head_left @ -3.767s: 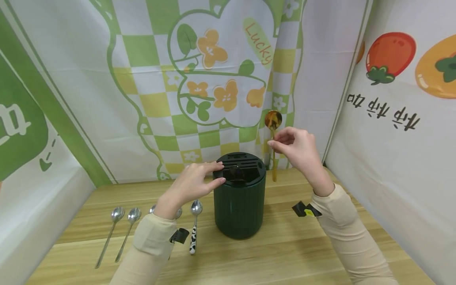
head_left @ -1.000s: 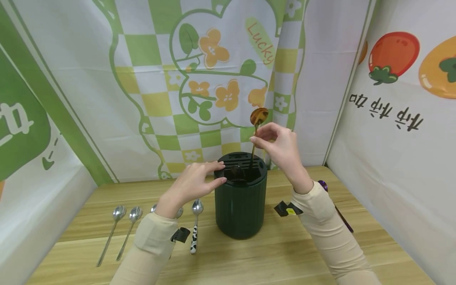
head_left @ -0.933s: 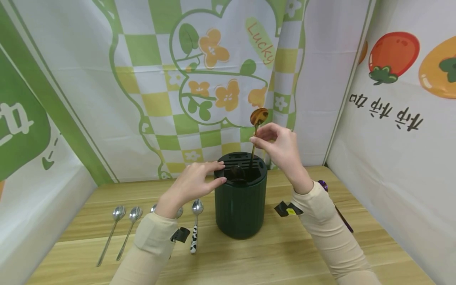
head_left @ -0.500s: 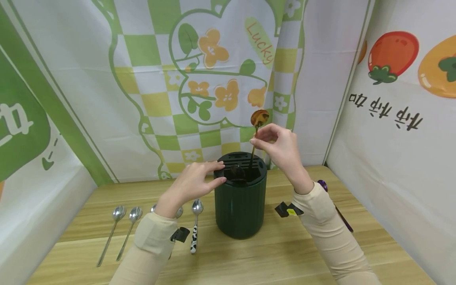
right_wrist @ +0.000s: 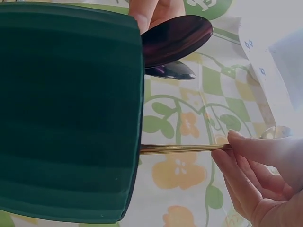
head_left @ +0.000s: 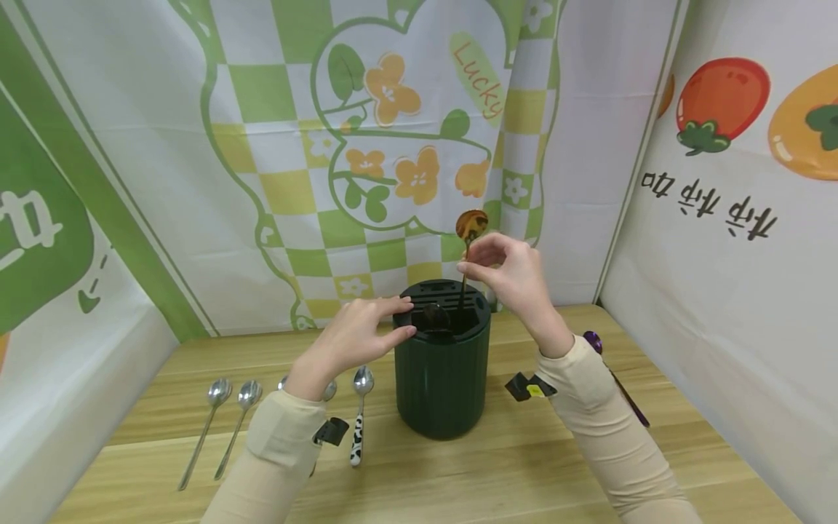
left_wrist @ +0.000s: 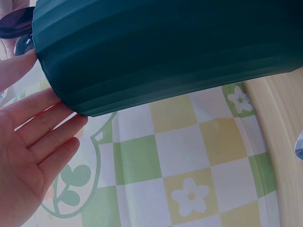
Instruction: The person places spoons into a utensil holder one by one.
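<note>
My right hand (head_left: pixel 517 280) pinches a golden spoon (head_left: pixel 471 225) by its handle, between thumb and fingers. The spoon stands nearly upright, bowl up, with its lower end inside a dark green ribbed utensil holder (head_left: pixel 441 386). A black slotted top covers part of the holder. My left hand (head_left: pixel 353 331) rests on the holder's left rim, fingers straight. In the right wrist view a dark purplish spoon (right_wrist: pixel 180 40) and a second dark spoon (right_wrist: pixel 173 71) stick out of the holder. The golden spoon's handle end is hidden inside.
Left of the holder lie silver spoons (head_left: pixel 219 391), some partly hidden by my left wrist. One spoon has a black-and-white patterned handle (head_left: pixel 356 440). A purple spoon (head_left: pixel 628 397) lies by my right forearm. Printed cloth walls (head_left: pixel 589 182) stand behind and at both sides.
My right hand has carried the golden spoon left from beside the holder, and its handle end is now inside. Lately it has dropped slightly. The left hand has stayed in place.
</note>
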The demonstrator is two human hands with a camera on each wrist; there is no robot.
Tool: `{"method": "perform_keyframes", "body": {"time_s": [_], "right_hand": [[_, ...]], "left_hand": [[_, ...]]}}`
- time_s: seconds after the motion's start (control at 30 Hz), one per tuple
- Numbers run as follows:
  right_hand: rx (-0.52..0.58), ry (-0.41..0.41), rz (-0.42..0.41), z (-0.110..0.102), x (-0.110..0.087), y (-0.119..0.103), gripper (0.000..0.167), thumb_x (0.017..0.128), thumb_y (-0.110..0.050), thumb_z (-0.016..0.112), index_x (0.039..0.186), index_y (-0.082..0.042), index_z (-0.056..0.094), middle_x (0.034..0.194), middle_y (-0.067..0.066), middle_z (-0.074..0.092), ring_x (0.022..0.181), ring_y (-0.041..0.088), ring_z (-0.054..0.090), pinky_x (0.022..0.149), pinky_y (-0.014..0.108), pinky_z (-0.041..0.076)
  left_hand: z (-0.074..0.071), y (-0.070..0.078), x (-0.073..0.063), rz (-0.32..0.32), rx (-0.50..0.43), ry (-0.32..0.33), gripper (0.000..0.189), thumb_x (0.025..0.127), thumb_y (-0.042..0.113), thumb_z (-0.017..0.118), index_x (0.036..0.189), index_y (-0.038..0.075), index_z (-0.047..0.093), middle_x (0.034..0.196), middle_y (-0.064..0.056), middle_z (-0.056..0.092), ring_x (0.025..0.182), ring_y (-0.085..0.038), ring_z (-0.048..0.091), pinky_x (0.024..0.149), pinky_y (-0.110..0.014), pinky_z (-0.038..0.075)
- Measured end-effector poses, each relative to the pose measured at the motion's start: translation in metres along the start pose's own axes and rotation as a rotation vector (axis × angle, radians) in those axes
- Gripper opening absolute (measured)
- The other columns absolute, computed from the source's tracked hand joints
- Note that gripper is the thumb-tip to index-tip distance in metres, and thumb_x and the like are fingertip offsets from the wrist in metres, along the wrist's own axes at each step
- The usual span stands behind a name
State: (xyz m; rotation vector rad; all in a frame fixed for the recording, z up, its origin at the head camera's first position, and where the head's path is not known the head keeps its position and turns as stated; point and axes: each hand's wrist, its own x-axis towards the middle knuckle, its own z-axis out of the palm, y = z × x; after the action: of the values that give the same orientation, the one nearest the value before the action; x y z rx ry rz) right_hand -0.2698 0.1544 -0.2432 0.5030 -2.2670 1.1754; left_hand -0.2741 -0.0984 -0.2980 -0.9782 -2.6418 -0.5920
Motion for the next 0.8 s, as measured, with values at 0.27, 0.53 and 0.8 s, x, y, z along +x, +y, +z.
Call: {"method": "perform_keyframes", "body": {"time_s": [0.27, 0.53, 0.8], "right_hand": [[-0.017, -0.022, 0.016, 0.0019, 0.0001, 0.0047, 0.02, 0.08, -0.025, 0.077, 0.092, -0.011, 0.067, 0.089, 0.004, 0.071, 0.08, 0.016, 0.068, 0.072, 0.034, 0.054], [-0.021, -0.061, 0.049, 0.004, 0.0005, 0.0079, 0.022, 0.08, -0.024, 0.077, 0.095, -0.01, 0.068, 0.091, 0.005, 0.072, 0.082, 0.017, 0.069, 0.072, 0.034, 0.054], [-0.015, -0.102, 0.067, 0.0042, 0.0006, 0.0105, 0.023, 0.079, -0.022, 0.078, 0.095, -0.01, 0.069, 0.091, 0.006, 0.072, 0.08, 0.017, 0.069, 0.071, 0.034, 0.055]], "left_hand": [[0.0004, -0.0009, -0.0003, 0.001, -0.001, 0.003, 0.049, 0.093, 0.046, 0.056, 0.132, 0.017, 0.057, 0.132, -0.003, 0.059, 0.114, -0.022, 0.061, 0.093, -0.043, 0.05], [-0.0005, -0.0004, -0.0008, -0.003, -0.006, -0.002, 0.049, 0.093, 0.045, 0.056, 0.132, 0.017, 0.057, 0.132, -0.003, 0.059, 0.115, -0.023, 0.06, 0.094, -0.044, 0.049], [0.0, -0.0003, -0.0007, 0.006, -0.004, 0.007, 0.049, 0.093, 0.045, 0.056, 0.132, 0.016, 0.058, 0.131, -0.003, 0.06, 0.114, -0.023, 0.061, 0.093, -0.044, 0.05]]}}
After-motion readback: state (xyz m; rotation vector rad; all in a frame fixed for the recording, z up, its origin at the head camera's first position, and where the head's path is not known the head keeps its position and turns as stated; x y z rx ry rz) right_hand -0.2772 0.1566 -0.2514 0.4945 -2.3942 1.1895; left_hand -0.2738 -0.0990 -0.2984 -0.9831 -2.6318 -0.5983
